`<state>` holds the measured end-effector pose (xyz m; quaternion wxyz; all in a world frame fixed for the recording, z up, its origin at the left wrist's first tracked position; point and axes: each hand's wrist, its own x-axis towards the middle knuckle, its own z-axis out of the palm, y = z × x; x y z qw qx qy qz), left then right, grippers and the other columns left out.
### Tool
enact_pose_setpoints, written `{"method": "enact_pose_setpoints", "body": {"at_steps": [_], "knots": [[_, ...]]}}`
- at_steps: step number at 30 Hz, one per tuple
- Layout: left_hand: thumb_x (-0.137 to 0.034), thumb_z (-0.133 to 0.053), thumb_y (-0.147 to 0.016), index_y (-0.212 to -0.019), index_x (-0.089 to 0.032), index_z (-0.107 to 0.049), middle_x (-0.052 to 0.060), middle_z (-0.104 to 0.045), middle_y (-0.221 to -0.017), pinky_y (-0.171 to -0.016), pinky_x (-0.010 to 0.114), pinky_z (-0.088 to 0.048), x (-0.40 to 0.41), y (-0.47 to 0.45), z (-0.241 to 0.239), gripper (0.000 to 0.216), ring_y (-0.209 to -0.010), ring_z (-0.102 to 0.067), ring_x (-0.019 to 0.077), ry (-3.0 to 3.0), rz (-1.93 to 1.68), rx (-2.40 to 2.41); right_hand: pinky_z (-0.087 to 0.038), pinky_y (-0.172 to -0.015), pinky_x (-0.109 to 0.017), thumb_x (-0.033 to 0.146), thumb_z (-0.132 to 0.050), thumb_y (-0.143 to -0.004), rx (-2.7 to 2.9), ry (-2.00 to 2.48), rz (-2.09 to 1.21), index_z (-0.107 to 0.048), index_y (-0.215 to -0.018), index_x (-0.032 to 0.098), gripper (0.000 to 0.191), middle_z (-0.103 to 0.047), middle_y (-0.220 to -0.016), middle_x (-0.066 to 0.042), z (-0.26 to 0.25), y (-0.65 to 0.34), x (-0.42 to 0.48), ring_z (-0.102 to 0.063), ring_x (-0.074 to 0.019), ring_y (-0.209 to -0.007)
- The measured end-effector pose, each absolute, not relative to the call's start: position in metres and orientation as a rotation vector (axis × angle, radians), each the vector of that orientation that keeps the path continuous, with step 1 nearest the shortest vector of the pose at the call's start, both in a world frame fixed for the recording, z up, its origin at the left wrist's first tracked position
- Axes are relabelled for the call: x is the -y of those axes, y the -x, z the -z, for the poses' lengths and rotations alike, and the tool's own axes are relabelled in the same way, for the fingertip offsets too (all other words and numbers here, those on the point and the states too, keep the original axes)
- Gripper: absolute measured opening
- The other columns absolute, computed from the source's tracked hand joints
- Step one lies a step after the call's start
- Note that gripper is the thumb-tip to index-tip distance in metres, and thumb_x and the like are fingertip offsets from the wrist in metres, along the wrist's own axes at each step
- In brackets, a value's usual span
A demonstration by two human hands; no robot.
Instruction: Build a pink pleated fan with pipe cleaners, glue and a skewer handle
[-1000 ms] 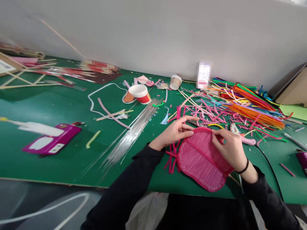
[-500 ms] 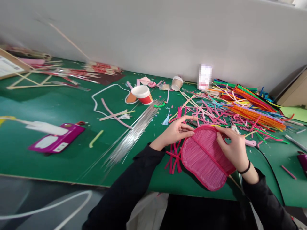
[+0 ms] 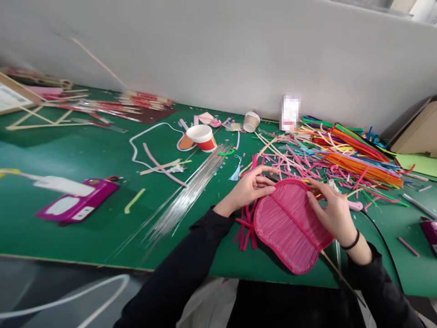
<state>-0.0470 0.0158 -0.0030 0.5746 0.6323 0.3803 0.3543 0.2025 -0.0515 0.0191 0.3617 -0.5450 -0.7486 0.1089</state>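
Left hand [image 3: 251,187] pinches pink fan [image 3: 287,223] at top rim; right hand [image 3: 332,209] clasps right edge. Step, likely: pressing rim. Next needs steady fingertip pressure.

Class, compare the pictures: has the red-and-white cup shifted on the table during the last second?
No. The red-and-white cup sits in the same bend of the white cord, at the same gap from the brown paper cup; only the view shifted.

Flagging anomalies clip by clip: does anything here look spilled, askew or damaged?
Pink strip offcuts lie strewn over the green table beyond the pink fan, and the thin silver wires left of the left hand are splayed loose. The fan itself looks undamaged.
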Motion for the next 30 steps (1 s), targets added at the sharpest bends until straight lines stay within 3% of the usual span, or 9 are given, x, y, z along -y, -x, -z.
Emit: {"method": "enact_pose_setpoints", "body": {"at_steps": [3, 6, 10, 16, 24, 30], "knots": [[-0.036, -0.076, -0.077, -0.123, -0.018, -0.053, 0.005, -0.074, -0.089, -0.076, 0.030, -0.054, -0.017, 0.047, 0.002, 0.055, -0.087, -0.072, 0.0203, -1.466, -0.835, -0.908, -0.057, -0.080, -0.034, 0.026, -0.054, -0.094, 1.936, 1.347, -0.223, -0.063, -0.120, 0.022, 0.028, -0.073, -0.102, -0.007, -0.021, -0.207, 0.053, -0.070, -0.0195, -0.089], [-0.036, -0.076, -0.076, -0.122, -0.018, -0.053, 0.005, -0.073, -0.090, -0.075, 0.030, -0.054, -0.017, 0.047, 0.001, 0.054, -0.087, -0.072, 0.0212, -1.463, -0.846, -0.913, -0.054, -0.079, -0.033, 0.023, -0.048, -0.096, 1.819, 1.301, -0.137, -0.063, -0.104, 0.021, 0.017, -0.071, -0.098, -0.007, -0.026, -0.211, 0.054, -0.067, -0.0187, -0.090], [-0.036, -0.073, -0.078, -0.121, -0.018, -0.053, 0.004, -0.071, -0.086, -0.074, 0.030, -0.054, -0.017, 0.045, 0.003, 0.051, -0.090, -0.071, 0.0218, -1.461, -0.911, -0.929, -0.051, -0.077, -0.034, 0.023, -0.034, -0.099, 1.670, 1.325, -0.163, -0.054, -0.085, 0.022, 0.024, -0.065, -0.091, -0.006, -0.031, -0.215, 0.049, -0.062, -0.0181, -0.082], [-0.035, -0.072, -0.078, -0.119, -0.017, -0.054, 0.005, -0.069, -0.090, -0.073, 0.029, -0.053, -0.019, 0.045, 0.005, 0.048, -0.093, -0.069, 0.0220, -1.479, -1.024, -0.965, -0.048, -0.072, -0.033, 0.031, -0.039, -0.099, 1.813, 1.418, -0.241, -0.053, -0.086, 0.022, 0.021, -0.065, -0.083, -0.006, -0.018, -0.208, 0.030, -0.062, -0.0196, -0.077], [-0.032, -0.071, -0.079, -0.118, -0.016, -0.055, 0.005, -0.069, -0.093, -0.071, 0.027, -0.052, -0.017, 0.044, 0.002, 0.045, -0.089, -0.069, 0.0198, -1.471, -1.042, -0.953, -0.055, -0.078, -0.033, 0.036, -0.055, -0.093, 1.839, 1.387, -0.448, -0.066, -0.103, 0.021, 0.020, -0.074, -0.099, -0.007, -0.018, -0.195, 0.021, -0.070, -0.0201, -0.085], [-0.032, -0.071, -0.080, -0.119, -0.017, -0.054, 0.004, -0.069, -0.087, -0.069, 0.027, -0.052, -0.015, 0.043, 0.002, 0.045, -0.082, -0.070, 0.0191, -1.476, -1.039, -0.926, -0.058, -0.075, -0.033, 0.034, -0.063, -0.088, 1.776, 1.360, -0.583, -0.072, -0.092, 0.022, 0.016, -0.077, -0.088, -0.005, -0.021, -0.190, 0.016, -0.072, -0.0199, -0.076]]}}
